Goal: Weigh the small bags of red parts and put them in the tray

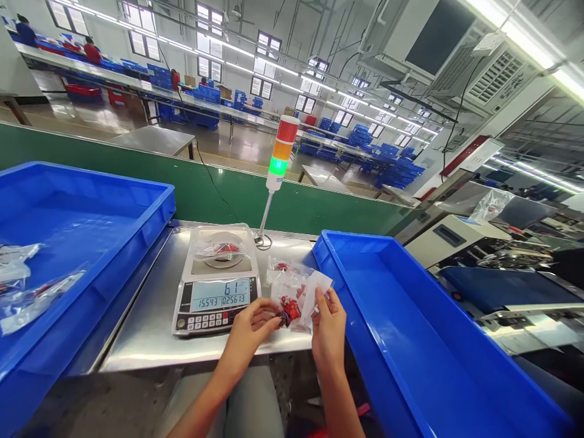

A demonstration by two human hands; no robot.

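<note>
Both of my hands hold a clear plastic bag (294,298) with red parts inside, just above the steel bench top. My left hand (249,340) pinches the bag's lower left side near a red bundle. My right hand (329,325) grips its right edge, where the plastic is folded. To the left of my hands stands a digital counting scale (214,313), its display lit. Another clear bag with red contents (223,250) lies on the scale's round pan. Several similar bags (27,292) lie in the blue tray on my left.
Large blue plastic trays (82,201) (365,292) flank the steel bench (141,328). A stack light on a pole (279,152) glows green behind the scale, before a green panel (219,182). Machinery (456,243) stands to the right. Distant workers sit along long benches.
</note>
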